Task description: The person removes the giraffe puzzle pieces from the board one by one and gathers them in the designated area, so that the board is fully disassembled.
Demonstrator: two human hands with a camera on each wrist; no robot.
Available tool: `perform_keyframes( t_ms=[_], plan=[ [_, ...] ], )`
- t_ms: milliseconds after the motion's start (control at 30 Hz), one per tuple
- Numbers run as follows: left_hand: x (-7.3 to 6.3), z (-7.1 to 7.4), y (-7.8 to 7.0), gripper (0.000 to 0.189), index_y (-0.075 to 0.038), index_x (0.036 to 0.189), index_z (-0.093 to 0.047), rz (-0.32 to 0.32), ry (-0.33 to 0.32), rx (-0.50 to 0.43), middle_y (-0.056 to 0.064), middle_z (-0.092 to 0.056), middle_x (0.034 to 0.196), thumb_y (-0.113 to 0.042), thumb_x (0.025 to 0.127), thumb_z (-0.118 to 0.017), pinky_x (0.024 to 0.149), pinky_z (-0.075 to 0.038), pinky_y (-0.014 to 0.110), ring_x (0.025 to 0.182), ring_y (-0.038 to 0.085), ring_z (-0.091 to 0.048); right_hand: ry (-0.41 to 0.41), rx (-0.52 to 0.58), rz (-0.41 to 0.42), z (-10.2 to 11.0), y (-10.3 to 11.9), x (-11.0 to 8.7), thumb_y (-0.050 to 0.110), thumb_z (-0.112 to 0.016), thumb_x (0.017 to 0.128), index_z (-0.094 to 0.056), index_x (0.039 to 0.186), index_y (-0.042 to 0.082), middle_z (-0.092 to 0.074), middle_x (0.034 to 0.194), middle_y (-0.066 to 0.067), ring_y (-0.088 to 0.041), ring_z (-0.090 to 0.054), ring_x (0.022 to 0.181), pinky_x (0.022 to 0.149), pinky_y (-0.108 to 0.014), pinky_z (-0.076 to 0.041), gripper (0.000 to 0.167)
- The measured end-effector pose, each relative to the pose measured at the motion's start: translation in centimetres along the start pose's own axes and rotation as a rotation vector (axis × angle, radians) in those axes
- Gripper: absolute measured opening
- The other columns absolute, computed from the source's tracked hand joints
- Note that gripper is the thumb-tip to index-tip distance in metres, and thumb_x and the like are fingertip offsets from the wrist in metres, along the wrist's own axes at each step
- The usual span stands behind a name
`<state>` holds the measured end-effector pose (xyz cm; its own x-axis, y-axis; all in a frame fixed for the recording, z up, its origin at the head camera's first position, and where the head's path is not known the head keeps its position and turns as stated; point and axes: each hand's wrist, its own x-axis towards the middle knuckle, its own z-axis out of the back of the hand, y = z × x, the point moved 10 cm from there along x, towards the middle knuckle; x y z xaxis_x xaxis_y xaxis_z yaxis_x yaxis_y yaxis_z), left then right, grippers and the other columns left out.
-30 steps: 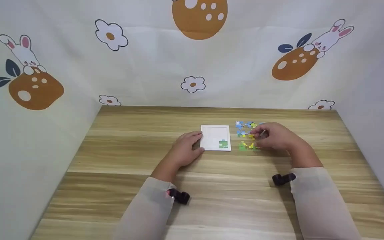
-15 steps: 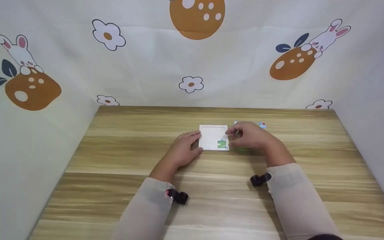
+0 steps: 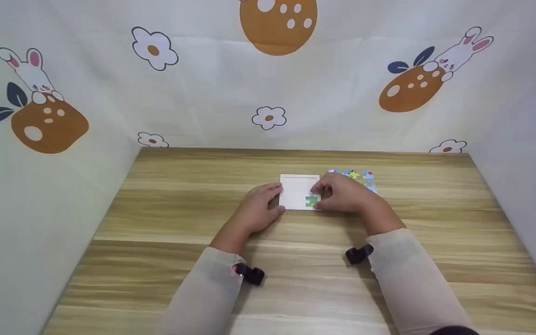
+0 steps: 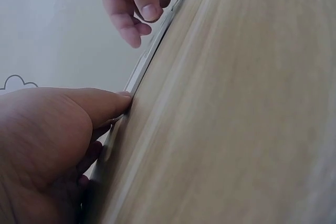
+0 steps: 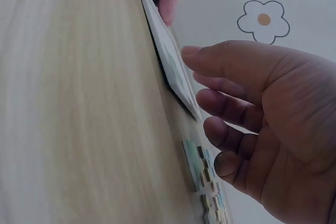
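Note:
A square white puzzle tray (image 3: 292, 191) lies on the table, with a green jigsaw piece (image 3: 311, 201) in its near right corner. Thumb and fingers of my left hand (image 3: 259, 208) rest against the tray's left edge. The left wrist view shows that thumb (image 4: 118, 102) right at the edge. My right hand (image 3: 344, 191) is bent over the tray's right side, its thumb and index finger apart on either side of the green piece's area. Whether something small sits between them I cannot tell. Several blue, yellow and green jigsaw pieces (image 5: 197, 169) lie beyond the tray, partly under this hand.
The wood-grain table (image 3: 184, 195) meets a patterned cloth wall (image 3: 212, 102) at the back, with more cloth on both sides. Loose jigsaw pieces (image 3: 368, 176) lie to the right of the tray, near the right hand. Small dark cameras (image 3: 251, 274) sit at both wrists.
My right hand has moved left from the loose jigsaw pieces to the tray's right side, its fingertips now over the tray. The left hand, tray and green piece stay in place.

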<state>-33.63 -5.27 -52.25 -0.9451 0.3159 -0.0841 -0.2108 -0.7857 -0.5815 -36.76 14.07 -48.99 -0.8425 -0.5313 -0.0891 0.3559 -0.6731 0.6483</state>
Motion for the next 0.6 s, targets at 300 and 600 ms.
perform_keyframes(
  t_ms=[300,600],
  plan=[
    [-0.05,-0.01,0.03,0.061,-0.021,0.162,-0.049,0.012,0.004,-0.019,-0.003,-0.043,0.172,-0.039,0.106,-0.066,0.136,-0.026,0.048,0.163,0.026,-0.033,0.005,-0.060,-0.016,-0.51,0.14,-0.10,0.025,-0.092,0.083,-0.079,0.121,0.008,-0.070,0.114,-0.007,-0.021,-0.063,0.103,0.093,-0.035,-0.054,0.044],
    [-0.04,-0.02,0.03,0.061,-0.021,0.162,-0.049,0.014,0.006,-0.022,-0.003,-0.043,0.172,-0.039,0.106,-0.066,0.136,-0.026,0.048,0.163,0.026,-0.033,0.011,-0.054,-0.054,-0.71,0.19,-0.05,0.024,-0.093,0.082,-0.077,0.119,0.008,-0.069,0.114,-0.007,-0.022,-0.061,0.103,0.094,-0.038,-0.053,0.044]
  ],
)
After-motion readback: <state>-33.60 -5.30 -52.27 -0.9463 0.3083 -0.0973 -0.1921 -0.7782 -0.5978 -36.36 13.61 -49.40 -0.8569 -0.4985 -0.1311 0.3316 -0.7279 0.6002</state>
